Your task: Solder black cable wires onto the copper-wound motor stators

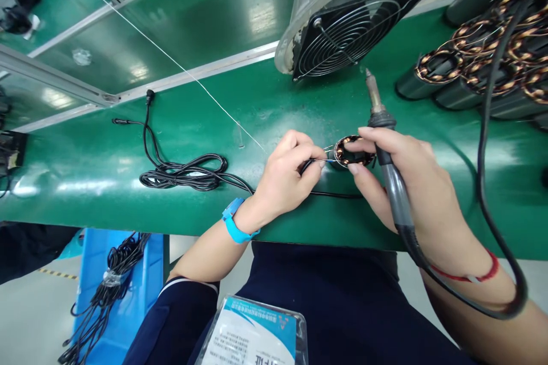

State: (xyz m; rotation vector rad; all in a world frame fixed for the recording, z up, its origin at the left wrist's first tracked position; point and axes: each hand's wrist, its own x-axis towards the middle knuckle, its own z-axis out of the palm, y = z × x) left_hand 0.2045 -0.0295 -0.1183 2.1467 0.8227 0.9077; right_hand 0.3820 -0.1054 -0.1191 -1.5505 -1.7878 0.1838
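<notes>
My left hand [285, 177], with a blue wrist strap, is closed in a pinch on the end of a black cable [336, 194] and its thin wires. A thin pale wire [222, 109] runs from the upper left down to this hand. My right hand [422, 191] holds the rim of a small motor stator [338, 154] with copper windings between thumb and fingers. A soldering iron [393, 185] also rests in that hand, its tip pointing up and away from the stator. The wires meet the stator's left side; the exact joint is too small to make out.
A fan [349, 34] in a clear hood stands behind my hands. Several wound stators [440, 65] stand at the right, near the iron's cord [486, 142]. Coiled black cable [188, 174] lies left on the green bench [107, 182]. A blue bin [145, 279] holds cables below.
</notes>
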